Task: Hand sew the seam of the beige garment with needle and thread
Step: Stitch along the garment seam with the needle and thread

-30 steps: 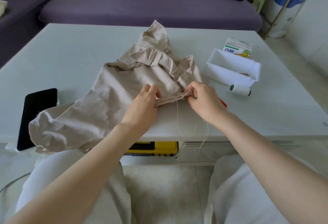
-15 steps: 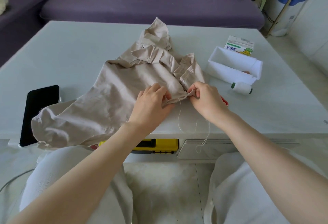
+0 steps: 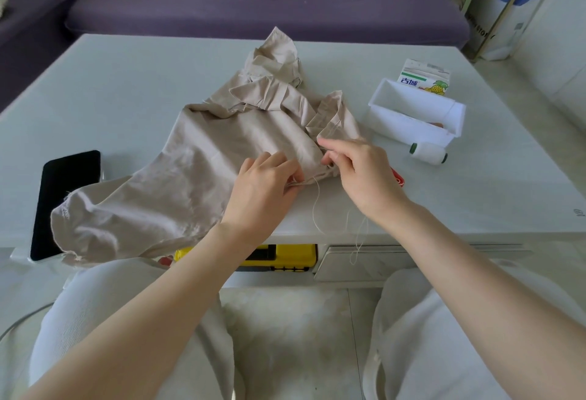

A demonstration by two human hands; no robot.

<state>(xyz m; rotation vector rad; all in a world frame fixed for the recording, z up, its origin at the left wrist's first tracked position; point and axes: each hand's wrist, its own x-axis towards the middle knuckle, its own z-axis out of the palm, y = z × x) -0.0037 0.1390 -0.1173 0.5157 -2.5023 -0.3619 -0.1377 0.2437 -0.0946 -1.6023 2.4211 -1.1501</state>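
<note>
The beige garment [image 3: 190, 171] lies crumpled across the middle of the pale table [image 3: 126, 88], one end hanging over the near edge. My left hand [image 3: 263, 184] pinches its folded seam edge near the table front. Just to the right, my right hand [image 3: 361, 171] has its fingers curled at the seam, pinching something too small to make out, probably the needle. A pale thread [image 3: 317, 209] runs from the seam down in loops past the table edge.
A white spool of thread [image 3: 428, 152] lies right of my hands, beside a white open box [image 3: 415, 111] and a small carton [image 3: 425, 77]. Something red [image 3: 400, 179] shows behind my right hand. A black phone [image 3: 63, 199] lies at the left edge. A purple sofa [image 3: 253, 3] is behind.
My right hand has lifted slightly away from the seam toward the right and back. My left hand has slid right along the seam edge.
</note>
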